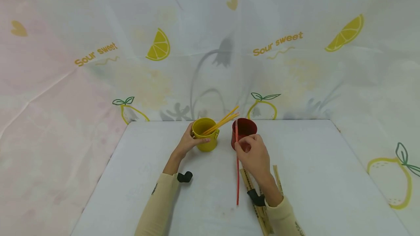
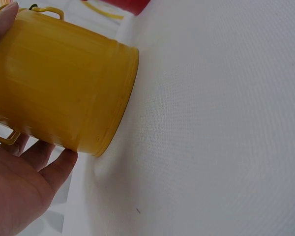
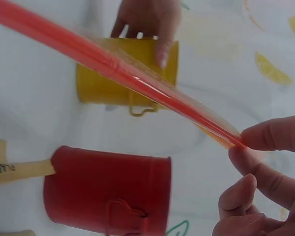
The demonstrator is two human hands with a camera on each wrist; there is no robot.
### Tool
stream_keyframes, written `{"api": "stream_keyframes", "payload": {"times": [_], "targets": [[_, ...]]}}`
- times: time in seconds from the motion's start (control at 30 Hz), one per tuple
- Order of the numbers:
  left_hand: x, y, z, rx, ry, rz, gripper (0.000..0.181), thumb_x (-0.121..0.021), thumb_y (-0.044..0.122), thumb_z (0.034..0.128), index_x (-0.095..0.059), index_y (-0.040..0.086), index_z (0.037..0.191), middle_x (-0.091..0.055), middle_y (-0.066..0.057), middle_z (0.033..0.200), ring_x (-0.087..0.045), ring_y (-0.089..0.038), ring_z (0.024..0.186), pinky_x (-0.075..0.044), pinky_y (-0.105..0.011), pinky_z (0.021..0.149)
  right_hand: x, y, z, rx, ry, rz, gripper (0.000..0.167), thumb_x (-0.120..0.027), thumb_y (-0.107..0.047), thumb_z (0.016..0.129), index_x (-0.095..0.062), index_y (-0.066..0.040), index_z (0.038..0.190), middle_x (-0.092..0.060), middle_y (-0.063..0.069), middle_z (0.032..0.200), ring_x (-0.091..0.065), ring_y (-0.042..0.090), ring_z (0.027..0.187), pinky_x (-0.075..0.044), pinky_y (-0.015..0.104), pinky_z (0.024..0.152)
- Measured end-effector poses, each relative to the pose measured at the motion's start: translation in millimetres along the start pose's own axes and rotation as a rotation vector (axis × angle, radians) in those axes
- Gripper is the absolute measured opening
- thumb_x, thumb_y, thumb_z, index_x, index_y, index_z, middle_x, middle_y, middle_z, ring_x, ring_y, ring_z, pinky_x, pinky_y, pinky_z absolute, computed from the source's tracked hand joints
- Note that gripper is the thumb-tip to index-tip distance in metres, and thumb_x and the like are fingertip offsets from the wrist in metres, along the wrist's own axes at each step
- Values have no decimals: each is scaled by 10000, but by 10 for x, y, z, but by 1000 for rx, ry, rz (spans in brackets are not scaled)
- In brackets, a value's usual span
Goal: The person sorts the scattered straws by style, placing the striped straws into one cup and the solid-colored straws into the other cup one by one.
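Observation:
My left hand (image 1: 187, 142) holds a small yellow metal bucket (image 1: 207, 145) by its side, thumb across the front and fingers round the back. Several yellow-orange straws (image 1: 221, 122) lean out of its mouth to the right. In the right wrist view, my right hand (image 3: 265, 182) pinches one end of a red straw (image 3: 152, 91) in a clear wrapper between thumb and forefinger. Seen from the head, that straw hangs lengthwise in front of a red bucket (image 1: 251, 126), which stands right of the yellow one. My right hand partly covers the red bucket's near side.
Several long, narrow brown paper sleeves with dark print (image 1: 259, 217) lie on the white table (image 1: 321, 170) under and beside my right forearm. A cloth backdrop printed with lemons (image 1: 157, 46) rises behind the table's back edge.

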State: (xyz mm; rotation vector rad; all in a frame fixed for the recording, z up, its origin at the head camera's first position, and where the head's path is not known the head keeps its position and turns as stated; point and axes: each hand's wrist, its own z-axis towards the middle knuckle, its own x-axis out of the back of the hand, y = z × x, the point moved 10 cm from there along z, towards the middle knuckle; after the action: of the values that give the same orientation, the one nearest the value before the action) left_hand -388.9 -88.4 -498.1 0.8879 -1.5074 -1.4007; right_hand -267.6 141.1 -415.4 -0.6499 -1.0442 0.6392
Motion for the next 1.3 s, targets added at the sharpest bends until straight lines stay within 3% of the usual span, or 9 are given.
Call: {"api": "stream_keyframes", "payload": {"times": [0.67,1.3], "targets": [[2,-23,2,2,2,10,874,-831,115,803,-310,94,1504,-439,-140,1445,-397,-314,1342,-265,-501,1132,547,-312,111,129,289,250,112,-719,-165,906,-733,-57,933,-547,74,919,-521,174,668,-390,216,495],[-1,-9,16,-9,6,-9,859,-823,79,801,-317,90,1496,-442,-145,1439,-403,-309,1331,-261,-509,1130,789,-446,185,202,571,365,139,-709,-160,919,-746,-54,1000,-534,65,840,-518,144,688,-439,207,562]]}}
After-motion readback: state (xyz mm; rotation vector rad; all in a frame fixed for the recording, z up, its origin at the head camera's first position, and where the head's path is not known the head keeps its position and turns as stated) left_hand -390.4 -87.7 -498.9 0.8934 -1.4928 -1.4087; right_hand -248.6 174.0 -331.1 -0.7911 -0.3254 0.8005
